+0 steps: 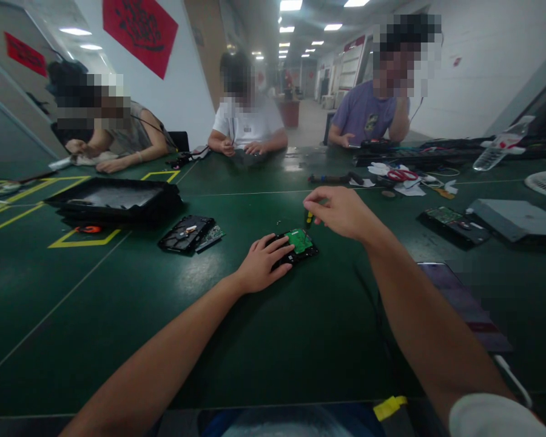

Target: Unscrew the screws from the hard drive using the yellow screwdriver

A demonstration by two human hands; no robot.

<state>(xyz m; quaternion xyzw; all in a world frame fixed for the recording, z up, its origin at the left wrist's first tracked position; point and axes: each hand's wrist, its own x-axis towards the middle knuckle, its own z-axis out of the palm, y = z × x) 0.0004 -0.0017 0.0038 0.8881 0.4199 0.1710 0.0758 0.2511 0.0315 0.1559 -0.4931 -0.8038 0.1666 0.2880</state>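
Note:
A black hard drive (295, 249) with a green circuit board on top lies on the dark green table (118, 303) in front of me. My left hand (264, 262) rests flat on its near left side, fingers spread over the case. My right hand (341, 210) hovers just above and right of the drive, fingers pinched around a small screwdriver (309, 217) with a yellow and black handle, its tip pointing down at the board.
Another opened hard drive (187, 233) with a loose board lies to the left, beside a black tray (113, 200). A further drive (452, 223) and a grey box (516, 217) sit at right. Red scissors (403, 175), a bottle (503, 144) and three seated people are across the table.

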